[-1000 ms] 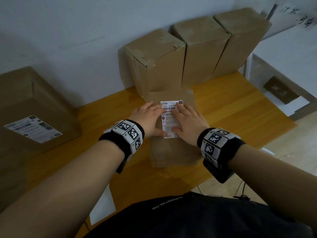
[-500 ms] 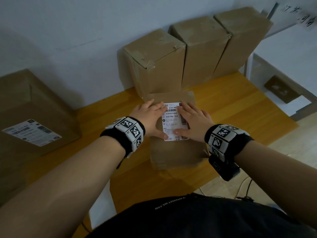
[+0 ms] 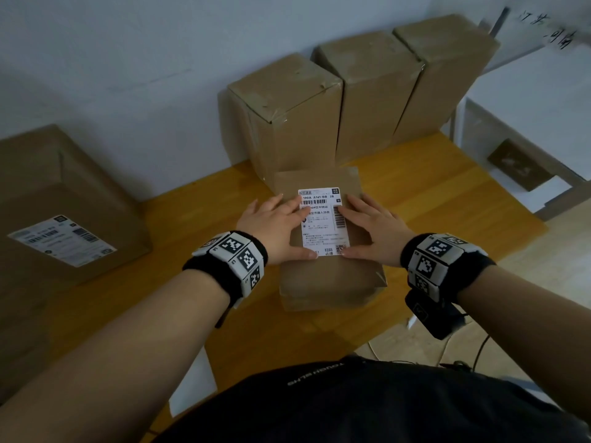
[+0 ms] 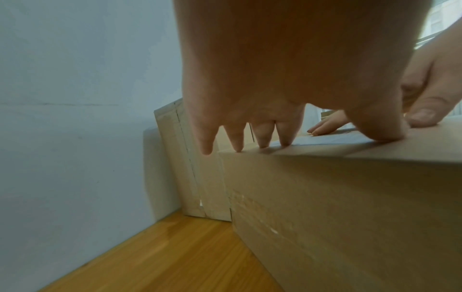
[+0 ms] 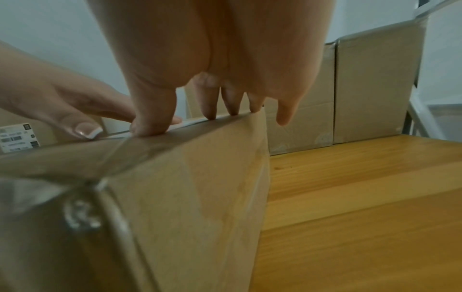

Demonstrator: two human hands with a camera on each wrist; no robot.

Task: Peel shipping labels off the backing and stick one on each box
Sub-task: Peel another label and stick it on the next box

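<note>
- Head view: a small cardboard box [image 3: 329,276] lies at the centre of the frame on a wooden table [image 3: 447,219], with a white shipping label [image 3: 323,225] lying flat on its top face.
- Left hand [image 3: 271,231]: flat, fingers straight and spread, pressing down along the label's left edge; thumb tip at the label's lower left corner. It grips nothing.
- Right hand [image 3: 374,231]: likewise flat with straight fingers, pressing along the label's right edge; thumb tip at the lower right corner. It grips nothing.
- Left wrist view: fingertips [image 4: 262,138] rest on the box top near its far edge; the little finger hangs past that edge.
- Right wrist view: thumb and three fingertips [image 5: 210,110] bear on the box top; the little finger overhangs the edge.
- Upper centre of the head view: three tall cardboard boxes [image 3: 377,87] stand side by side against the wall, just behind the small box.
- Left of the frame: a large cardboard box [image 3: 57,193] bearing its own label [image 3: 62,239].
</note>
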